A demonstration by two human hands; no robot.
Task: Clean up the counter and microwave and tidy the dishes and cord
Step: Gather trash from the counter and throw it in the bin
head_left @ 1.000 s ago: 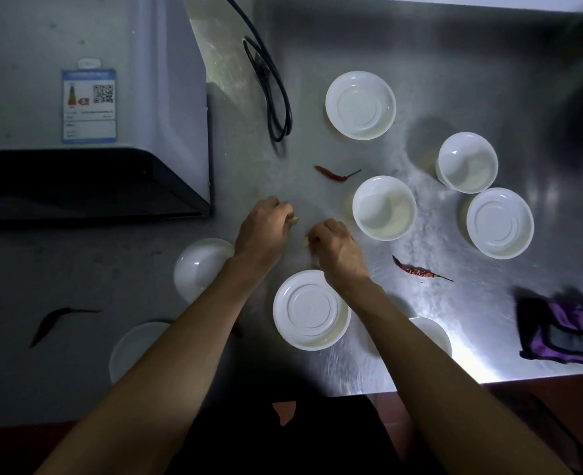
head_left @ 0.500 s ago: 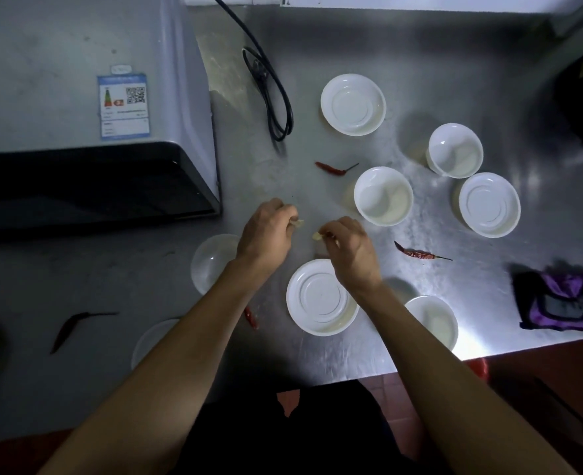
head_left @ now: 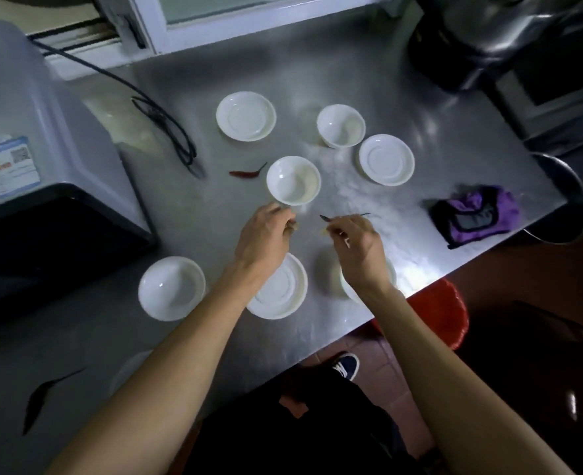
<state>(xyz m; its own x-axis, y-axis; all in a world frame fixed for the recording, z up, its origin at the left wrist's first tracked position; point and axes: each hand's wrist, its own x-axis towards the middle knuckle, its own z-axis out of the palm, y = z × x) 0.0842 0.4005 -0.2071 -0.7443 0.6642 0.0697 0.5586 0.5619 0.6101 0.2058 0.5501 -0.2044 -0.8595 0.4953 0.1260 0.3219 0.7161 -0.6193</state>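
Note:
Several white bowls and saucers stand on the steel counter [head_left: 187,214]. My left hand [head_left: 266,236] hovers just below a bowl [head_left: 293,180] and pinches a small pale scrap [head_left: 295,227]. My right hand [head_left: 356,246] pinches another pale scrap [head_left: 324,231]; its fingertips are at a dried chili [head_left: 346,216], and I cannot tell whether they hold it. A saucer [head_left: 279,293] lies partly under my left wrist and a bowl [head_left: 391,273] under my right. The microwave [head_left: 43,132] stands at the left, its black cord [head_left: 166,121] looped beside it.
A red chili [head_left: 247,172] lies left of the middle bowl and a dark one [head_left: 43,395] at the near left. White powder [head_left: 351,190] is spilled mid-counter. A purple cloth [head_left: 475,214] lies right, near a metal pot [head_left: 564,200]. A red bin [head_left: 440,310] stands below the counter's edge.
Both hands have moved right across the counter, still pinching the pale scraps. My right hand has reached the chili that lay to its right. The view has tilted up and right.

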